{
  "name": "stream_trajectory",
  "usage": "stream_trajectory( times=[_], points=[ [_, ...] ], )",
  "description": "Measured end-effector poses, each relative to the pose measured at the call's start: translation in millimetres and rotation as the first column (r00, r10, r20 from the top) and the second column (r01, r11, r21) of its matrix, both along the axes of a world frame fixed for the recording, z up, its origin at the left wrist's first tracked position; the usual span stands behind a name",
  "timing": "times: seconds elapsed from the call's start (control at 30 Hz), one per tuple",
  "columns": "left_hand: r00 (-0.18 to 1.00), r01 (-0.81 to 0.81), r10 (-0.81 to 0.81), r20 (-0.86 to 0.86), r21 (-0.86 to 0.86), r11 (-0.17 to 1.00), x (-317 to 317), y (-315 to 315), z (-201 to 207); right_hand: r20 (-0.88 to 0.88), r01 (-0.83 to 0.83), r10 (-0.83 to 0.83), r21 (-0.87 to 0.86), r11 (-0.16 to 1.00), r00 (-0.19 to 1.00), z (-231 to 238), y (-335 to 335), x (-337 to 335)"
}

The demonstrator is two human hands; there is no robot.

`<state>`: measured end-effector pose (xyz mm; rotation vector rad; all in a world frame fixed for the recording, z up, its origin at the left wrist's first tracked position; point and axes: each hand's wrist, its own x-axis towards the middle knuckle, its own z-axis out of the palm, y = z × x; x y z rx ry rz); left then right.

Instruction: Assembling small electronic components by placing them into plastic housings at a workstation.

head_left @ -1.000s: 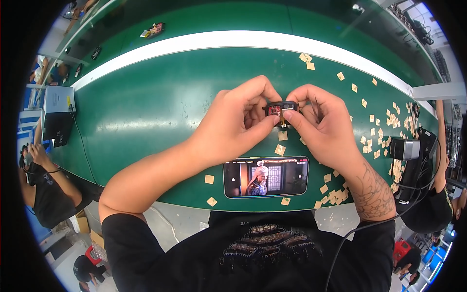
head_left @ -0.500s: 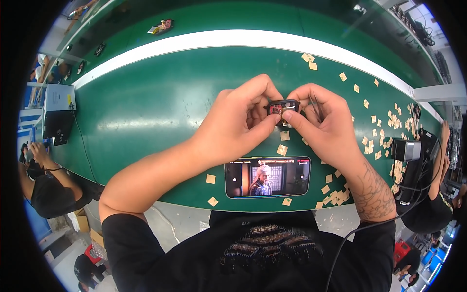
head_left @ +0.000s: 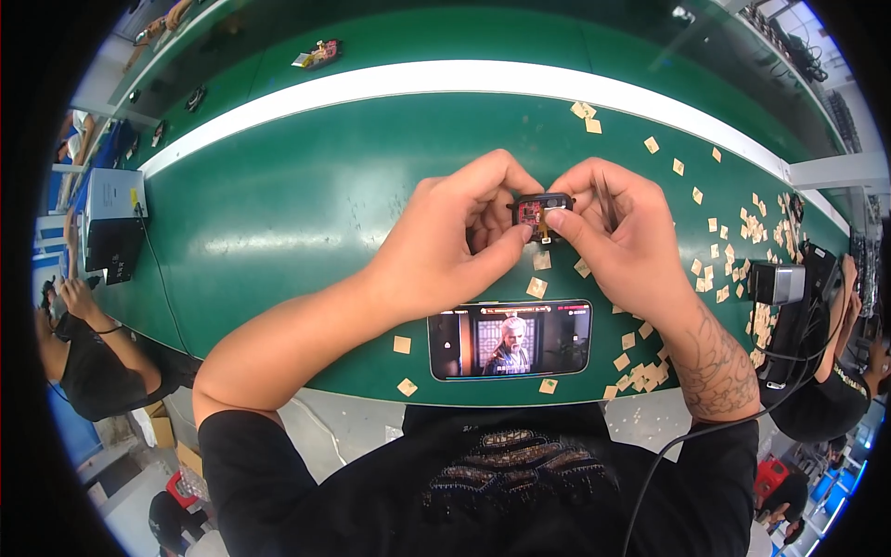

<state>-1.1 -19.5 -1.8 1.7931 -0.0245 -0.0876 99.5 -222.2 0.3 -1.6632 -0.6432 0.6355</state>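
Above the middle of the bench, a small black watch-like case shows its open side, with a red circuit board and a short orange-brown ribbon strip inside. My left hand is closed on the case's left edge, thumb at its lower left corner. On the other side my right hand grips it, its thumb pressed over the ribbon and board. A slim dark metal tool, apparently tweezers, is tucked among the right hand's fingers; its ends are hidden.
A phone playing a video lies on the green bench below my hands. Small beige squares are scattered to the right. A black-and-silver box with cables stands there. Beyond the white ledge lies another opened device. People sit at both sides.
My right thumb has shifted slightly right and up on the case, so more of the ribbon strip shows. The tweezers stand more upright. The phone's picture has changed.
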Motion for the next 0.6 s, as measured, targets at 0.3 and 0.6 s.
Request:
stream_trajectory(
  times=[0.3, 0.6],
  points=[
    [0.993, -0.071, 0.079, 0.091, -0.093, 0.993, -2.3, 0.0, -8.8, 0.007, -0.041, 0.041, -0.009, 0.999, 0.999, 4.0, -2.5, 1.4],
    [1.000, -0.011, 0.011, -0.001, -0.081, 0.997, -4.7, 6.9, 1.9, -0.003, -0.022, 0.022, 0.014, 1.000, 1.000, 7.5, -5.0, 0.3]
  ],
)
